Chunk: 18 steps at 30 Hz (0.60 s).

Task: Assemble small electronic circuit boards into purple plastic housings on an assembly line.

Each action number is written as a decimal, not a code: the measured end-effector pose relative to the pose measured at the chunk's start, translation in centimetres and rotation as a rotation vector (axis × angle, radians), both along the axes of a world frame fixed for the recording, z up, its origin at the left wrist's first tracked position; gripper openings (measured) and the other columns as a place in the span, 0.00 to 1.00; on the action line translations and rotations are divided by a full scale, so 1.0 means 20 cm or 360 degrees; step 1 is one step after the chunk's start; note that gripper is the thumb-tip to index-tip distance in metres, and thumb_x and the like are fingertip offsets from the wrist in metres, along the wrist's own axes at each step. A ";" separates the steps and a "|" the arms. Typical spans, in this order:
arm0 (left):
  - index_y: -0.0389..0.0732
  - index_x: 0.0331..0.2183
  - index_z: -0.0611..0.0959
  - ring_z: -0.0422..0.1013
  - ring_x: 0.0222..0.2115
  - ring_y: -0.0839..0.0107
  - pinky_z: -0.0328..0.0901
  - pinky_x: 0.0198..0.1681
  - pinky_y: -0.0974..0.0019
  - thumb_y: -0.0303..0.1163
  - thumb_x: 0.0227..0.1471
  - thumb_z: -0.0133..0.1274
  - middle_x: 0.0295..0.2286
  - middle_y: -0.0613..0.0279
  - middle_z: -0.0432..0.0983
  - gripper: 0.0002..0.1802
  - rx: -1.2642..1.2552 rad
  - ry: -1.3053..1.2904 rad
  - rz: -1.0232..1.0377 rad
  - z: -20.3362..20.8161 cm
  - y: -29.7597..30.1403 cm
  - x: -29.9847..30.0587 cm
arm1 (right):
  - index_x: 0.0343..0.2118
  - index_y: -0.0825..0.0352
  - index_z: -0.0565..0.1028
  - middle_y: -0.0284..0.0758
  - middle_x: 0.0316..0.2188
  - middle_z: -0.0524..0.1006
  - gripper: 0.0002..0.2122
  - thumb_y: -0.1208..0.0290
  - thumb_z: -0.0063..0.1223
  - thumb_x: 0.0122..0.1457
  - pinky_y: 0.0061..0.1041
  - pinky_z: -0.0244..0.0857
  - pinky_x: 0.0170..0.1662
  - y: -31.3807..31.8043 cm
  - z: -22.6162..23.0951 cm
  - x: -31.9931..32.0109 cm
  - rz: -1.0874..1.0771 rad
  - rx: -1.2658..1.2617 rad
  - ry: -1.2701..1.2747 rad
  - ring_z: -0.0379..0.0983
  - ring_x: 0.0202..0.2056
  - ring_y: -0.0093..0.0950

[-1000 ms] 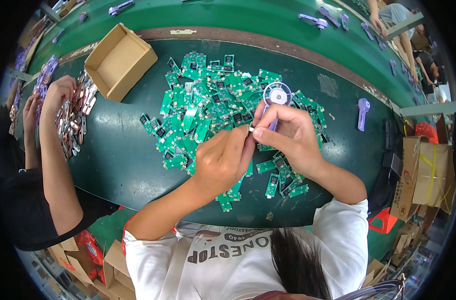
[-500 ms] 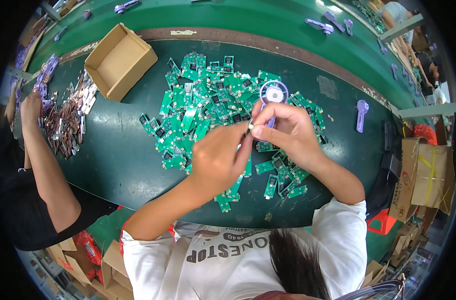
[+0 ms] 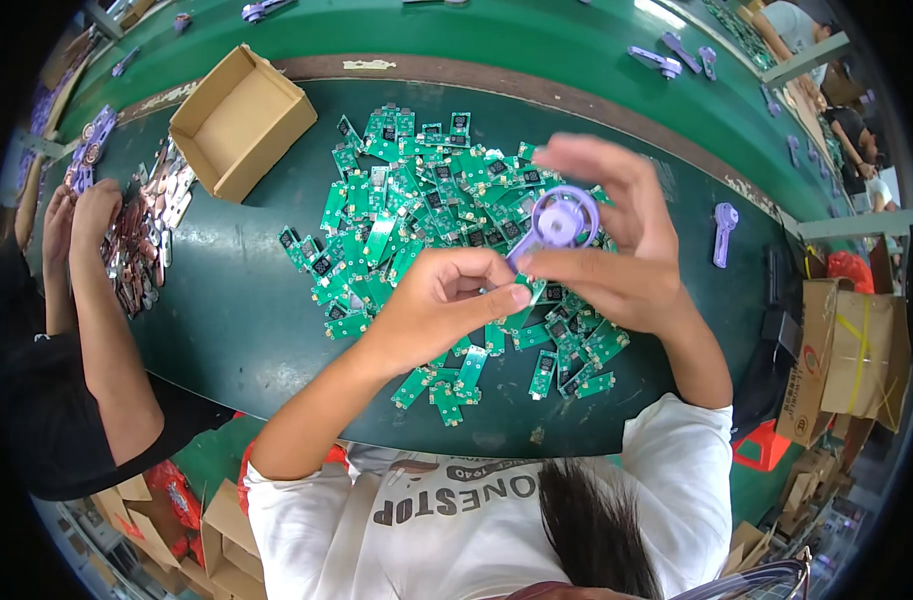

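Observation:
A purple handheld fan housing point(image 3: 564, 217) with a ring-shaped head is raised above a heap of green circuit boards point(image 3: 396, 190). My left hand point(image 3: 451, 300) is closed at the lower end of its handle, index finger and thumb curled in; the exact grip is partly hidden. A green board edge shows by the left thumb, and I cannot tell whether it is held or lies in the heap. My right hand point(image 3: 626, 245) is around the ring with fingers spread and blurred, its thumb along the handle.
An open cardboard box point(image 3: 241, 120) stands at the back left beside a pile of brown and silvery parts point(image 3: 141, 235). Another person's hands point(image 3: 81, 220) work there. A purple housing point(image 3: 724, 235) lies at right. More purple parts rest on the green belt point(image 3: 496, 40) behind.
My right hand has opened from its pinch, and its fingers have lifted away. The fan housing has tilted and dropped slightly. My left thumb now shows, pointing right.

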State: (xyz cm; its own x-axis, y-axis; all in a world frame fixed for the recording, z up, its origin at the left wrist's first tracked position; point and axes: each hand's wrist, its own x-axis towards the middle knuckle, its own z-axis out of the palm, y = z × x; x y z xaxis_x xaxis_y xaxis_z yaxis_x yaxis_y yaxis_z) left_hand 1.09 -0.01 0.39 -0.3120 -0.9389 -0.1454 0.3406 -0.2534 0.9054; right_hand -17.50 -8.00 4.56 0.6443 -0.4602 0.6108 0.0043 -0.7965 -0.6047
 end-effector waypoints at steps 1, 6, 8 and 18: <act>0.37 0.26 0.77 0.64 0.26 0.87 0.59 0.27 0.78 0.29 0.53 0.56 0.25 0.72 0.70 0.07 0.0034 -0.0033 -0.0092 0.02 -0.01 0.02 | 0.33 0.62 0.81 0.44 0.48 0.70 0.15 0.83 0.62 0.40 0.34 0.71 0.42 0.00 -0.01 -0.01 0.0063 -0.0087 0.0018 0.70 0.49 0.42; 0.35 0.26 0.78 0.65 0.26 0.86 0.60 0.29 0.78 0.26 0.52 0.56 0.25 0.69 0.73 0.06 -0.0167 0.0023 -0.0008 0.01 -0.03 0.05 | 0.31 0.66 0.79 0.42 0.38 0.77 0.13 0.82 0.60 0.37 0.34 0.72 0.41 -0.02 0.01 -0.03 0.0030 -0.0323 0.0122 0.74 0.43 0.43; 0.34 0.27 0.79 0.66 0.27 0.86 0.61 0.30 0.77 0.26 0.52 0.56 0.26 0.68 0.74 0.05 -0.0196 0.0012 0.0050 0.00 -0.03 0.02 | 0.31 0.67 0.78 0.43 0.41 0.77 0.13 0.83 0.59 0.38 0.35 0.72 0.41 -0.02 0.01 -0.03 0.0041 -0.0347 0.0142 0.74 0.44 0.43; 0.33 0.29 0.80 0.72 0.33 0.79 0.66 0.39 0.73 0.23 0.51 0.56 0.28 0.64 0.77 0.03 -0.0258 0.0025 0.0104 -0.01 -0.03 0.01 | 0.33 0.68 0.79 0.47 0.41 0.77 0.12 0.79 0.61 0.42 0.37 0.71 0.44 -0.01 0.01 -0.02 0.0066 -0.0365 0.0134 0.74 0.44 0.44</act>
